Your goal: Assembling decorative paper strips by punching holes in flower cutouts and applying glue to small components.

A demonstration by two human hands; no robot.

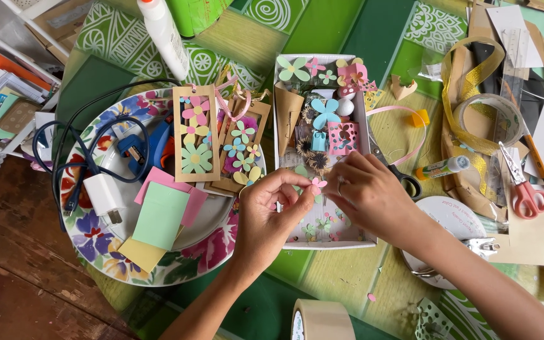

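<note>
Table (347,277), covered with a green cloth patterned in white: at left a floral plate (96,249); at centre a shallow white box (363,126); at top a white glue bottle (165,38). Right half: black-handled scissors (404,179), a glue stick (442,167), a clear tape roll (489,119), a gold ribbon (467,82), a ruler (512,60), a pencil (538,162), red-handled scissors (527,192) and a white round lid (454,220). Bottom edge: a brown tape roll (322,321) and a punched green paper scrap (432,321).
</note>
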